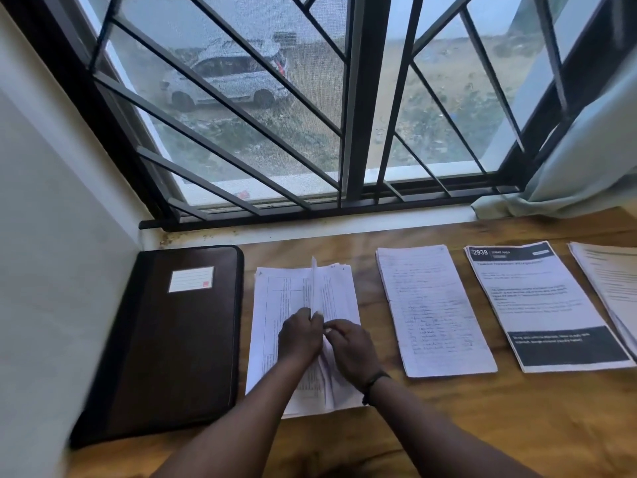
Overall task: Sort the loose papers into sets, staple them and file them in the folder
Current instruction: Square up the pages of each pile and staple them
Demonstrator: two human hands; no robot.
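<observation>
Both hands, left (299, 334) and right (350, 346), pinch sheets upright from my ruled stack (275, 305) for sorting; folder (172, 339) waits closed at table's left edge.

Your two forearms come into view from the bottom edge, both bare, with no sleeve showing on either one. Your left hand (299, 334) wears nothing that can be seen: no ring, no band, no watch. Your right hand (350, 350) has a thin dark band (374, 382) around the wrist, snug against it, and whether it is a bracelet or a strap cannot be told. Your fingernails are short and pale at the tips where they show. No gloves cover either hand.
</observation>
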